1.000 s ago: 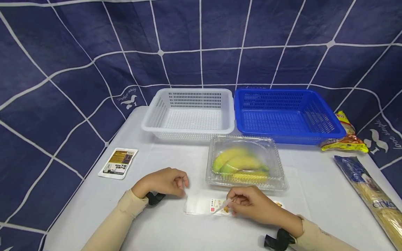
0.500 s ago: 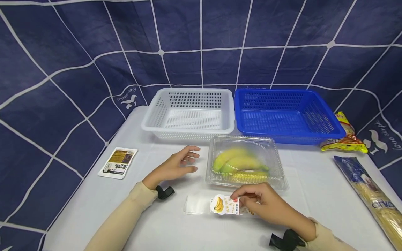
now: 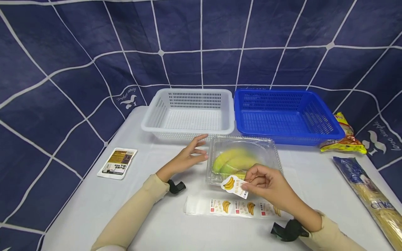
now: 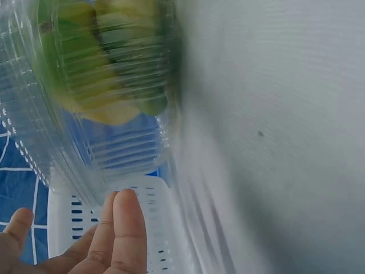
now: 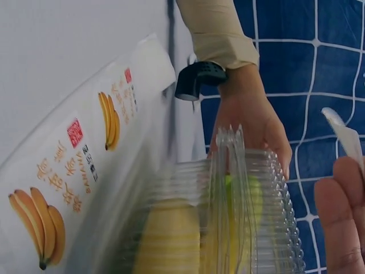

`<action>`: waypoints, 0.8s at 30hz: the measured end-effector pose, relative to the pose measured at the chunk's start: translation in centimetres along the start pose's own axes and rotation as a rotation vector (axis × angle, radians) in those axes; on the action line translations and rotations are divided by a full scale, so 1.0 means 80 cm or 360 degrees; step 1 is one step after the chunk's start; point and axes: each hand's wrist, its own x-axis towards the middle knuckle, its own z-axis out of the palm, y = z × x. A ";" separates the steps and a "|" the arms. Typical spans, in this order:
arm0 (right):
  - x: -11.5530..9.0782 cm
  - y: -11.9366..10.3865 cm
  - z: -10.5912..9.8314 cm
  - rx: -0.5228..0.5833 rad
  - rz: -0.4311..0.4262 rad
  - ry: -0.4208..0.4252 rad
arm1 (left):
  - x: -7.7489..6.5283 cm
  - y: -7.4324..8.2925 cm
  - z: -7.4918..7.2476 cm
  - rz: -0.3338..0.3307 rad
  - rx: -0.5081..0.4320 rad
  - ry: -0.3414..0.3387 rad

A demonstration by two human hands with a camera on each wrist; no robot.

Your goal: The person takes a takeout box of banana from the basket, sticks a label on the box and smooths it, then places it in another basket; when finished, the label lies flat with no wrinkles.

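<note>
My right hand [image 3: 267, 184] pinches a white banana sticker [image 3: 233, 185] between thumb and fingers, just above the front of a clear plastic clamshell box [image 3: 272, 148]. Yellow-green bananas [image 3: 230, 162] lie inside the box, whose lid is down. At the box's left side is my left hand [image 3: 185, 158], fingers spread and nothing in them; whether it touches the box I cannot tell. A strip of banana stickers [image 3: 227, 208] lies flat on the table in front of the box. In the right wrist view, the sticker [image 5: 345, 134] is seen nearly edge-on above the fingertips.
Behind the box stand a white basket [image 3: 188, 131] and a blue basket [image 3: 292, 136], side by side. A yellow snack bag [image 3: 345, 143] and a long noodle pack [image 3: 367, 195] lie at the right. A small white packet [image 3: 117, 163] lies at the left.
My right hand has lifted the sticker off the strip and brought it up to the box's front. My left hand has moved away from the strip's left end, forward to the box's left side, its fingers spreading.
</note>
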 end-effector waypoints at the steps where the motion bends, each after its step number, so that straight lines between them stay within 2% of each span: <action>1: 0.001 0.000 -0.002 -0.0008 0.0015 0.0005 | 0.002 0.000 0.002 -0.0004 -0.0025 -0.0010; 4: 0.004 -0.001 -0.007 -0.0068 0.0042 0.0021 | 0.008 0.001 0.005 0.0001 -0.0056 -0.0053; 10: 0.012 -0.002 -0.019 -0.0142 -0.0051 0.0050 | 0.016 0.003 0.008 -0.0002 -0.0047 -0.0135; 13: 0.016 -0.006 -0.026 -0.0151 0.0049 0.0061 | 0.020 0.005 0.009 -0.0015 -0.0045 -0.0146; 17: 0.023 -0.018 -0.037 -0.0277 0.0225 0.0064 | 0.027 0.005 0.010 -0.0041 -0.0040 -0.0140; 20: 0.030 -0.029 -0.046 -0.0400 0.0287 -0.0004 | 0.031 0.004 0.010 -0.0062 -0.0059 -0.0149; 24: 0.039 -0.043 -0.059 -0.0571 0.0292 -0.0144 | 0.032 0.005 0.011 -0.0076 -0.0067 -0.0182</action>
